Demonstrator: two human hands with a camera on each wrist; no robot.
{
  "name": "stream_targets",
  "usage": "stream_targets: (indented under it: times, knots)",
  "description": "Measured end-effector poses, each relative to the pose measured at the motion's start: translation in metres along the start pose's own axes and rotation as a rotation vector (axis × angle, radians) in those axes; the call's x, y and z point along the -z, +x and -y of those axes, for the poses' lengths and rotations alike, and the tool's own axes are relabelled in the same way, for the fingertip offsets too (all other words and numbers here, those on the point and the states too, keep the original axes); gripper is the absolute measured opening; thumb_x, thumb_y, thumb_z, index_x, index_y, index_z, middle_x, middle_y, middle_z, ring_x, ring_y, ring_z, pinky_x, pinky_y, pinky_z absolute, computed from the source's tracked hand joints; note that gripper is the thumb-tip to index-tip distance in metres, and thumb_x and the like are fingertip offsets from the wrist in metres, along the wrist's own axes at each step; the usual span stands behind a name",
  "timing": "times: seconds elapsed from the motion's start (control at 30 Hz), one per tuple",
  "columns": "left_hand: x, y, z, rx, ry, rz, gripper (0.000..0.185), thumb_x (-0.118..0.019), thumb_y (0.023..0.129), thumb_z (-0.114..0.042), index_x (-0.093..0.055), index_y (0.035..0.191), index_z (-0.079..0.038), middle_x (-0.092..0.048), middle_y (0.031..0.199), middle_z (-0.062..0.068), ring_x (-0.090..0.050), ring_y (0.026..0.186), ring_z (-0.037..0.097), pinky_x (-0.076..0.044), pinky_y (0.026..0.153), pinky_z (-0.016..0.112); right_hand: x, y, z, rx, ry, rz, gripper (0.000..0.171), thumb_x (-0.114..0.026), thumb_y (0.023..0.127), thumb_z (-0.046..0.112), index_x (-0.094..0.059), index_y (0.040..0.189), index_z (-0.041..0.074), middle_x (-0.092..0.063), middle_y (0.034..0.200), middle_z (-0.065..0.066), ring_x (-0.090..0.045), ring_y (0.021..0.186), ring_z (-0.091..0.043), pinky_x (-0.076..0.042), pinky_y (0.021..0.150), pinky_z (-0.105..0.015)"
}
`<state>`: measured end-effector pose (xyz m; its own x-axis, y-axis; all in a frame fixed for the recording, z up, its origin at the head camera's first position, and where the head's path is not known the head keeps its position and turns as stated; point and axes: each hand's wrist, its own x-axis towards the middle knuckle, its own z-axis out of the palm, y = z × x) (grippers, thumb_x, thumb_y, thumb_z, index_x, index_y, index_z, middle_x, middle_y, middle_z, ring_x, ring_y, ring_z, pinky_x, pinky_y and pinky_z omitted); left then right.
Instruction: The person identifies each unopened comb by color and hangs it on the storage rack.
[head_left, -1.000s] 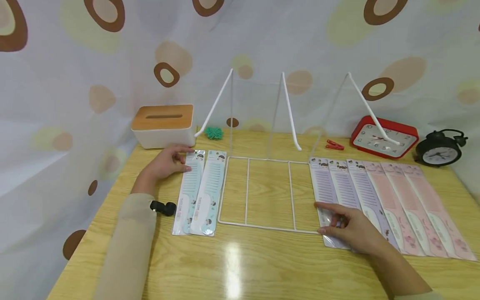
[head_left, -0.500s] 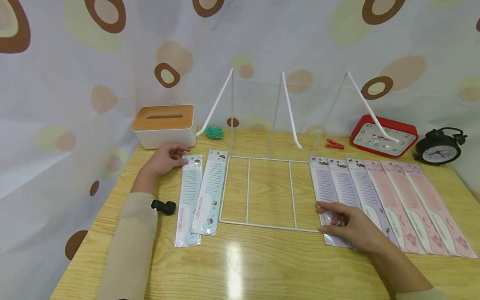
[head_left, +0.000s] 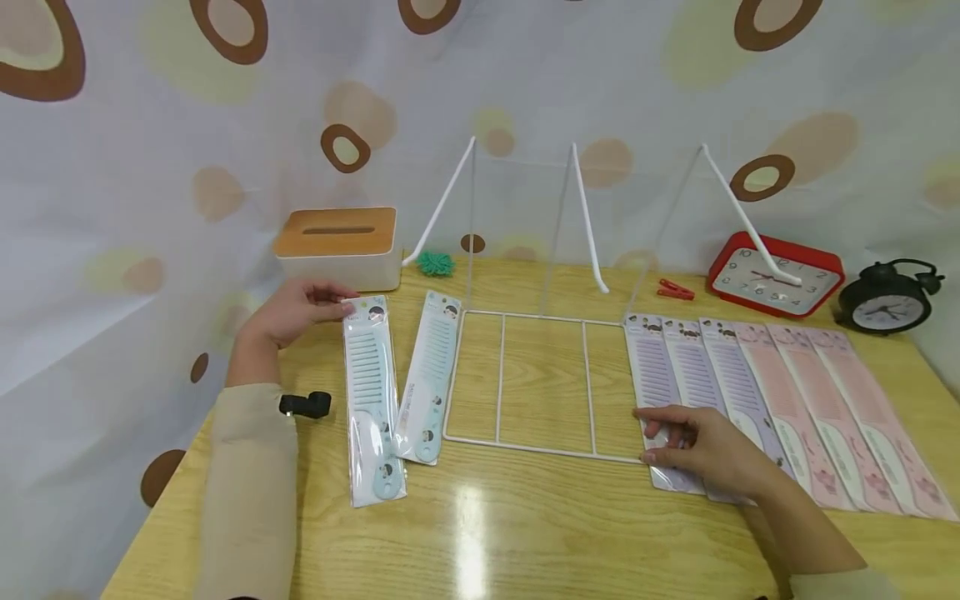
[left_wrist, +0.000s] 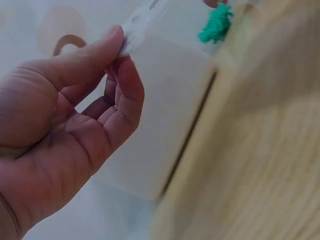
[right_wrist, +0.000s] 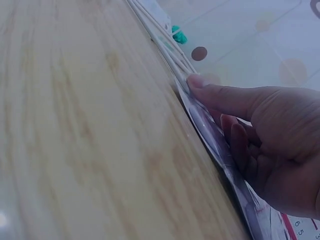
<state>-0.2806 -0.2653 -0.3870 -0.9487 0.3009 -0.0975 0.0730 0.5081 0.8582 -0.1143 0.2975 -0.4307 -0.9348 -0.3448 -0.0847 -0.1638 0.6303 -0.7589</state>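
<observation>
In the head view my left hand (head_left: 292, 312) pinches the top corner of a packaged light-blue comb (head_left: 367, 375), held between thumb and fingers in the left wrist view. A second packaged blue comb (head_left: 431, 375) lies to its right. The white wire rack (head_left: 547, 451), with three upswept arms, stands mid-table. My right hand (head_left: 708, 450) rests at the rack's right edge, thumb near its front corner and index finger farther back, the fingertips apart. Under that hand lie packaged purple combs (head_left: 652, 358), with packaged pink combs (head_left: 798, 408) farther right.
A white tissue box (head_left: 360, 272) with a wooden lid stands back left. Beside it lies a green tuft (head_left: 435, 264). A red clothespin (head_left: 676, 289), a red clock (head_left: 776, 275) and a black alarm clock (head_left: 888, 300) line the back right, before a patterned curtain.
My left hand has drawn its blue comb left and nearer, away from the second blue comb, and straightened it. The right hand stays by the rack's edge. The view shifts slightly.
</observation>
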Motion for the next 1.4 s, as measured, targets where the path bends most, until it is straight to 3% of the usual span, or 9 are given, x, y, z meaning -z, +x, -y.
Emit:
stream_targets:
  times: [0.2, 0.47, 0.57, 0.77, 0.87, 1.0, 1.17, 1.4]
  knots:
    - [0.005, -0.013, -0.022, -0.054, -0.119, 0.028, 0.038, -0.069, 0.096, -0.018, -0.063, 0.121, 0.009, -0.070, 0.095, -0.008, -0.067, 0.087, 0.007, -0.059, 0.084, 0.028, 0.002, -0.003, -0.001, -0.058, 0.022, 0.015, 0.059, -0.084, 0.080, 0.027, -0.065, 0.131, 0.002, -0.064, 0.100, -0.003, -0.054, 0.069, -0.006, -0.046, 0.057, -0.022]
    - [0.007, -0.041, -0.059, -0.275, -0.193, 0.025, 0.012, -0.069, 0.094, -0.007, -0.073, 0.104, -0.002, -0.072, 0.093, -0.002, -0.070, 0.079, 0.013, -0.060, 0.076, 0.028, -0.001, -0.004, -0.003, -0.059, 0.034, 0.009, 0.060, -0.085, 0.079, 0.028, -0.066, 0.131, 0.004, -0.066, 0.100, -0.002, -0.054, 0.069, -0.006, -0.046, 0.057, -0.023]
    - [0.007, -0.055, -0.076, -0.381, -0.233, 0.010, 0.011, -0.069, 0.092, 0.000, -0.074, 0.101, 0.000, -0.072, 0.091, 0.000, -0.069, 0.074, 0.014, -0.060, 0.072, 0.028, -0.002, -0.004, -0.004, -0.059, 0.031, 0.005, 0.061, -0.085, 0.079, 0.028, -0.066, 0.131, 0.004, -0.066, 0.100, -0.001, -0.053, 0.068, -0.005, -0.046, 0.056, -0.023]
    - [-0.005, -0.084, -0.110, -0.608, -0.387, -0.098, 0.015, -0.066, 0.087, 0.014, -0.074, 0.095, 0.005, -0.073, 0.088, 0.003, -0.066, 0.067, 0.015, -0.058, 0.067, 0.026, -0.003, -0.004, -0.006, -0.030, 0.027, -0.001, 0.063, -0.085, 0.078, 0.028, -0.065, 0.132, 0.003, -0.066, 0.100, -0.001, -0.052, 0.068, -0.005, -0.045, 0.056, -0.023]
    - [-0.018, -0.090, -0.127, -0.690, -0.495, -0.177, 0.014, -0.067, 0.086, 0.015, -0.075, 0.094, 0.007, -0.073, 0.089, 0.005, -0.066, 0.069, 0.016, -0.058, 0.067, 0.026, -0.005, -0.003, -0.007, -0.006, 0.027, 0.000, 0.064, -0.085, 0.078, 0.028, -0.064, 0.133, 0.003, -0.066, 0.100, 0.000, -0.052, 0.067, -0.005, -0.046, 0.056, -0.023]
    - [-0.030, -0.096, -0.145, -0.781, -0.586, -0.231, 0.012, -0.069, 0.085, 0.014, -0.075, 0.094, 0.009, -0.073, 0.090, 0.008, -0.066, 0.071, 0.016, -0.059, 0.069, 0.026, -0.006, -0.001, -0.007, 0.003, 0.031, 0.006, 0.066, -0.085, 0.079, 0.028, -0.062, 0.135, 0.002, -0.066, 0.100, 0.000, -0.052, 0.066, -0.004, -0.045, 0.055, -0.023]
    - [-0.032, -0.109, -0.157, -0.856, -0.572, -0.287, 0.009, -0.073, 0.084, 0.012, -0.075, 0.092, 0.009, -0.073, 0.088, 0.009, -0.063, 0.071, 0.018, -0.057, 0.066, 0.024, -0.004, 0.001, -0.004, -0.009, 0.016, 0.004, 0.066, -0.085, 0.078, 0.030, -0.063, 0.135, 0.004, -0.066, 0.100, 0.001, -0.051, 0.067, -0.004, -0.045, 0.055, -0.022]
    - [-0.037, -0.121, -0.172, -0.874, -0.552, -0.354, 0.008, -0.077, 0.082, 0.006, -0.075, 0.089, 0.010, -0.072, 0.084, 0.008, -0.063, 0.071, 0.017, -0.058, 0.064, 0.024, 0.000, 0.002, -0.004, -0.005, 0.000, -0.004, 0.067, -0.085, 0.078, 0.029, -0.063, 0.134, 0.003, -0.066, 0.099, 0.001, -0.051, 0.067, -0.004, -0.044, 0.055, -0.022]
